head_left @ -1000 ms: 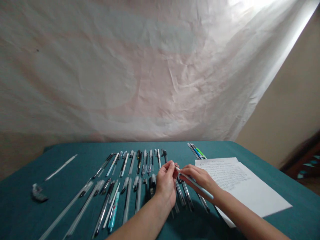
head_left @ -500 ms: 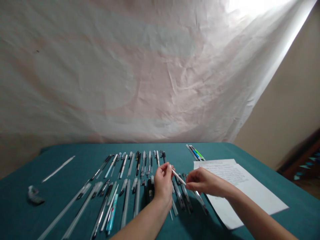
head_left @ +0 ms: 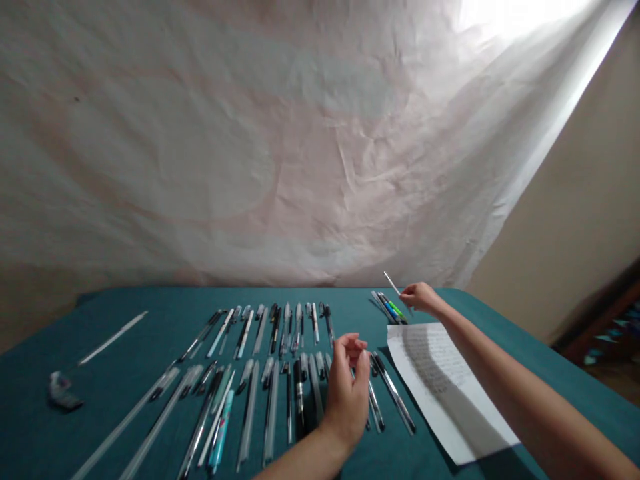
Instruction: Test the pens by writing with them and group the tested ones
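Observation:
My right hand (head_left: 419, 297) is closed on a white pen (head_left: 392, 283) by its lower end, holding it tilted above the table. Just left of that hand lies a small group of pens (head_left: 388, 308), one of them bright green. My left hand (head_left: 349, 393) hovers over the front row of pens, its fingers loosely curled and apart from the thumb, with nothing visible in it. Part of that row is hidden behind it. To its right lies a clear pen with dark ends (head_left: 395, 393).
Two rows of pens, caps and clear barrels cover the middle, including a turquoise pen (head_left: 221, 432). Handwritten paper (head_left: 450, 393) lies under my right forearm. At the left are a white stick (head_left: 114, 337) and a clear-and-dark object (head_left: 64, 392). A pale sheet (head_left: 280, 147) hangs behind.
My right hand has moved away and to the right with the white pen, out of my left hand. My left hand has loosened and shifted slightly right. The paper has shifted too.

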`<act>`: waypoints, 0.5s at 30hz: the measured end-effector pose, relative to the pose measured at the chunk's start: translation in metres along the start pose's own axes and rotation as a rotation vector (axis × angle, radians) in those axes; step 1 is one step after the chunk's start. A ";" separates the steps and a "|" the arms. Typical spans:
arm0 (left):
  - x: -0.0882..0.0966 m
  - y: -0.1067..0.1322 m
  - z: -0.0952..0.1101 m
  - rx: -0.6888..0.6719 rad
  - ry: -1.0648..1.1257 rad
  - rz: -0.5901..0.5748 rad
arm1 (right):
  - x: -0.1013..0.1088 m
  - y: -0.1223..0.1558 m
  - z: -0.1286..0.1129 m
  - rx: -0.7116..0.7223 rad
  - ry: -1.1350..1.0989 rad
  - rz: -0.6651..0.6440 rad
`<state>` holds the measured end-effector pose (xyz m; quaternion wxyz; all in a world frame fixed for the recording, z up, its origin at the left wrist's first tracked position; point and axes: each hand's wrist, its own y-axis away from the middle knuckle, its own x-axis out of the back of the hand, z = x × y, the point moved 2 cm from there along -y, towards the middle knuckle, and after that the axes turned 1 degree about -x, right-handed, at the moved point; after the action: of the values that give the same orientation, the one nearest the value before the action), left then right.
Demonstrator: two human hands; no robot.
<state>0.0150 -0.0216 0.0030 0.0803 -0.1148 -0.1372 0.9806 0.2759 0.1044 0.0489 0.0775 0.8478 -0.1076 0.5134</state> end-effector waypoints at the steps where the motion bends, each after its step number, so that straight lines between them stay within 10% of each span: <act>1: 0.000 0.001 0.000 -0.012 -0.025 -0.010 | 0.000 -0.009 0.007 -0.039 0.030 -0.003; 15: 0.001 0.001 -0.001 0.003 -0.100 -0.036 | -0.039 -0.036 0.047 -0.209 0.172 -0.216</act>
<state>0.0143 -0.0219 0.0021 0.0914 -0.0631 -0.1415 0.9837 0.3083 0.1318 -0.0080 0.2290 0.7946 -0.0619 0.5589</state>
